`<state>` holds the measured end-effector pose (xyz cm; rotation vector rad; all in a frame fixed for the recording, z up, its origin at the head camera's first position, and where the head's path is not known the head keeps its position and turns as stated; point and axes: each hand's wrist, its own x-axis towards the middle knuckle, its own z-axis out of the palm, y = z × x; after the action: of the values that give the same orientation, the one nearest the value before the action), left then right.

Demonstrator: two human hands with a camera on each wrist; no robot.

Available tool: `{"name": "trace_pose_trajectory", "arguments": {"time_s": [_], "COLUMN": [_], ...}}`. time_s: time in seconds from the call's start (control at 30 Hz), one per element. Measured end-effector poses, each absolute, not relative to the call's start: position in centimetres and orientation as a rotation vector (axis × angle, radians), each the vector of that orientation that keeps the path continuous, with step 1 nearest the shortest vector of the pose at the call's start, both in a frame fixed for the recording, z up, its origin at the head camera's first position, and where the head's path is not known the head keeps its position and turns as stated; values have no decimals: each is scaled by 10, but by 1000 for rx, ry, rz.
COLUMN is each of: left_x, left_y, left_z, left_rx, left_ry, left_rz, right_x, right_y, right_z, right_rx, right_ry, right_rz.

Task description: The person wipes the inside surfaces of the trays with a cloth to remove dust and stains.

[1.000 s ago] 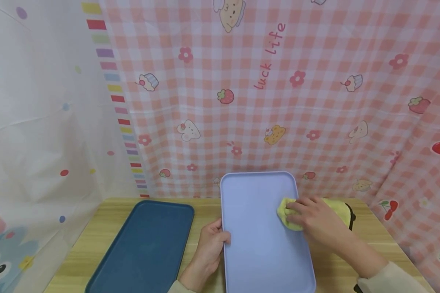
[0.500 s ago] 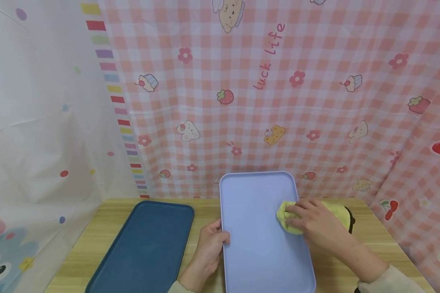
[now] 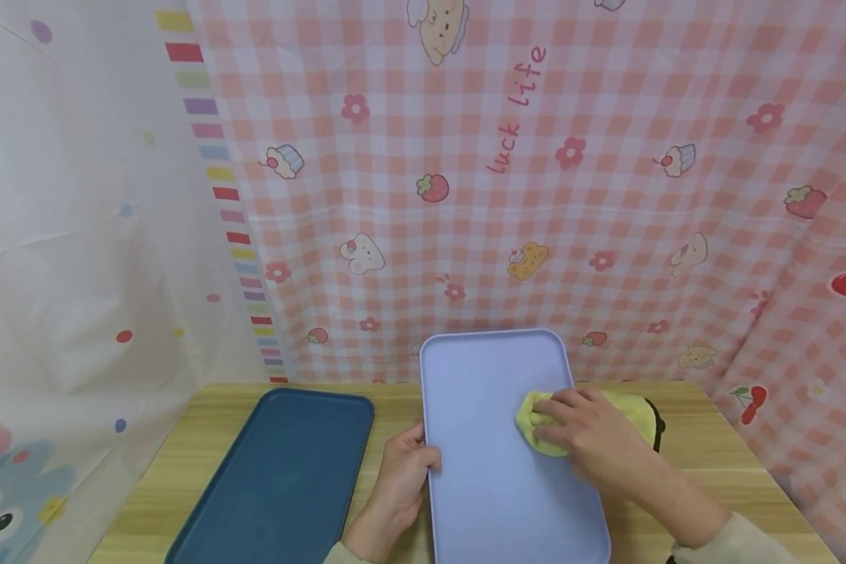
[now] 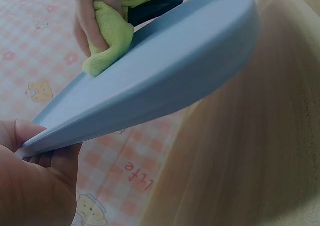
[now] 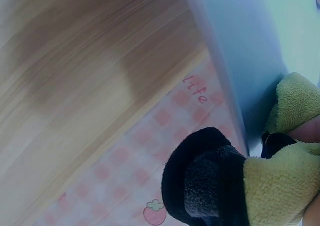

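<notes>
A lavender rectangular tray (image 3: 493, 501) with a raised rim is held tilted up above the table, its inner face toward the head camera. My left hand (image 3: 402, 478) grips its left edge, thumb over the rim and fingers behind, as the left wrist view also shows. With curled fingers my right hand (image 3: 599, 439) holds a yellow cloth (image 3: 536, 423) against the tray's inner face, right of the middle. The cloth's far end, with dark edging (image 5: 215, 181), hangs past the tray's right rim. To the left, a dark blue tray (image 3: 275, 478) lies on the table.
The wood-grain table (image 3: 719, 470) extends on both sides of the raised tray. Behind it hangs a pink checked curtain (image 3: 395, 298) with cartoon prints, and a white dotted curtain (image 3: 77, 258) hangs at the left.
My right hand and the cloth have slid left and slightly down across the lavender tray. My left hand keeps its grip, and the dark blue tray stays in place.
</notes>
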<state>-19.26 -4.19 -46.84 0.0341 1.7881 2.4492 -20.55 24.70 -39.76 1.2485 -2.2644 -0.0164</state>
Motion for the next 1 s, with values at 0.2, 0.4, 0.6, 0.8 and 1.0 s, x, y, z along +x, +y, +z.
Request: {"name": "trace_pose_trajectory", "arguments": {"time_s": [0.2,0.4,0.6,0.8,1.0], "left_x": [-192,-191,-192,-192,-191], "left_y": [-42,-42,-41,-39,-39], "left_z": [-468,-468,-467,-467,-469], "left_rx": [26,19,20,32,48], "left_ry": [1782,1773,1760,1742,1735], "left_rz": [2441,2435,2444,2454,2450], "right_x": [-206,-207,-206,-206,-206], "right_y": [234,219,202,184,167], "right_z": [-398,-397,-396,-396,-398], "right_rx": [1258,1269,1277,1292,1298], "right_ry": [-2235,-2222,-2219,-2193,-2178], "right_rz": [-12,-11,-8,-7,-10]}}
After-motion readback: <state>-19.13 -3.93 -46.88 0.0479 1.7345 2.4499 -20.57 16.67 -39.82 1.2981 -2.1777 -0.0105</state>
